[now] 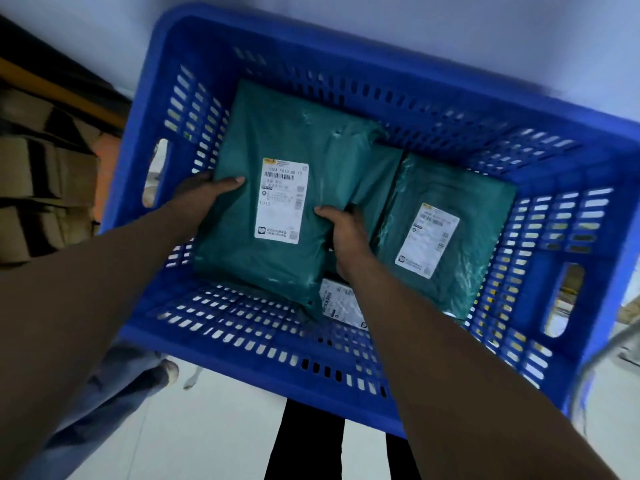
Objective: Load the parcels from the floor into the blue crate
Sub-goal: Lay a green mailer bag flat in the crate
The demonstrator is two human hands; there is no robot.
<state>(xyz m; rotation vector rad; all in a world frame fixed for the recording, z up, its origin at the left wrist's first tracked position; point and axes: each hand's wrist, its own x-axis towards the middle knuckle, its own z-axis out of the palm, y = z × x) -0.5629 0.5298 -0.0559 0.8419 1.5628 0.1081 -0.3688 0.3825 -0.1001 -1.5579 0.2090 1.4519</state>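
Roughly near-to-far runs the parcel, label up

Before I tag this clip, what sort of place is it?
Probably a parcel warehouse or sorting room: green parcels with barcoded shipping labels lie in a blue slotted crate, and what look like cardboard boxes are stacked at the left.

Third parcel: mostly hidden beneath the held green parcel; only part of its blurred label shows.
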